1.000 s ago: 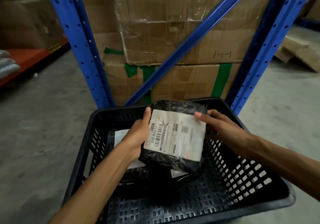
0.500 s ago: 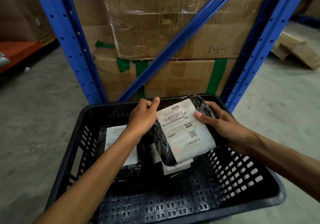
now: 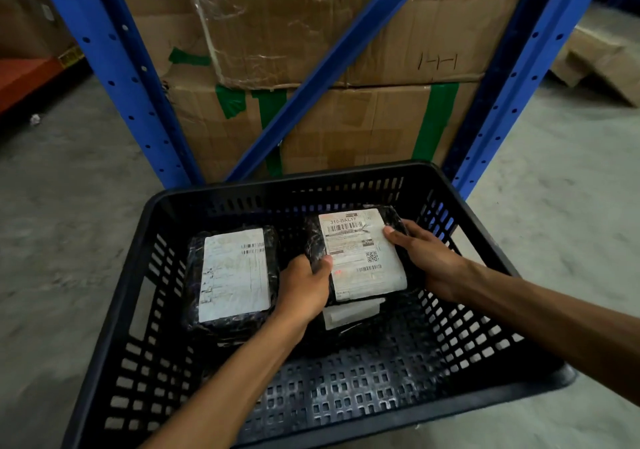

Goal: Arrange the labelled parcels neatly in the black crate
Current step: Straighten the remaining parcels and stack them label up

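Note:
A black slotted crate (image 3: 138, 275) stands on the floor in front of me. Inside at the right, a black-wrapped parcel with a white "310-BAL17" label (image 3: 360, 251) lies label up on top of another labelled parcel (image 3: 349, 313), of which only a white strip shows. My left hand (image 3: 304, 289) grips its left edge and my right hand (image 3: 422, 258) holds its right edge. Another black parcel with a white label (image 3: 235, 275) lies flat at the crate's left side.
Blue rack uprights (image 3: 114, 67) and a diagonal brace (image 3: 329, 67) stand right behind the crate, with taped cardboard boxes (image 3: 346, 119) stacked behind them. Grey concrete floor (image 3: 52, 223) lies on both sides. Flattened cardboard (image 3: 602, 64) sits far right.
The parcel was held upright above the crate; both hands turned it flat and lowered it onto the right-hand stack. The left hand shifted from its top edge to its left side.

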Available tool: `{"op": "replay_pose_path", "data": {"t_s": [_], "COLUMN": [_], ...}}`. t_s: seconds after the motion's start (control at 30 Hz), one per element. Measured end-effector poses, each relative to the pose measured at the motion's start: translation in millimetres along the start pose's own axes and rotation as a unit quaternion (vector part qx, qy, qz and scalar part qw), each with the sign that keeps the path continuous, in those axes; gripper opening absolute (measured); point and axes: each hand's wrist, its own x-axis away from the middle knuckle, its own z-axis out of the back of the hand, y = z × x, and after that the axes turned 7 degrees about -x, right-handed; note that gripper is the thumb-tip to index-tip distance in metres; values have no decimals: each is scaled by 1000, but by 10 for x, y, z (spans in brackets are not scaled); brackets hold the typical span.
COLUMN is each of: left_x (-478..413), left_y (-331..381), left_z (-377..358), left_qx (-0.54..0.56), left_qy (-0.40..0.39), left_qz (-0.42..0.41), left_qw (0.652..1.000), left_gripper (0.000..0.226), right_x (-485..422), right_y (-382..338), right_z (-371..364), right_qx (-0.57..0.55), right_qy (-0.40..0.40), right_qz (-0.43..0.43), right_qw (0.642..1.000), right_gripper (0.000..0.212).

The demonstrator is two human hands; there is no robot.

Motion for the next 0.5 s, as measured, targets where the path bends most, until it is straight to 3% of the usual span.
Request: {"op": "replay_pose_path", "data": {"t_s": [0.27,0.4,0.5], "left_x": [-124,-219,-258], "left_y": [-72,42,132], "left_z": [-66,-10,75], "left_qx": [-147,-100,19], "left_qy": [64,23,-46], "left_qz": [61,127,163], "left_qw": [985,987,985], "left_gripper": [45,49,60], "right_x": [-318,-420,-318], "right_y": [343,258,88], "right_z": [-141,-155,-208], "right_qx": [189,275,406], "right_qy": [-95,-67,-30], "right_qz": [10,8,6], "right_qw": [977,959,914], "right_gripper": [37,50,62]}}
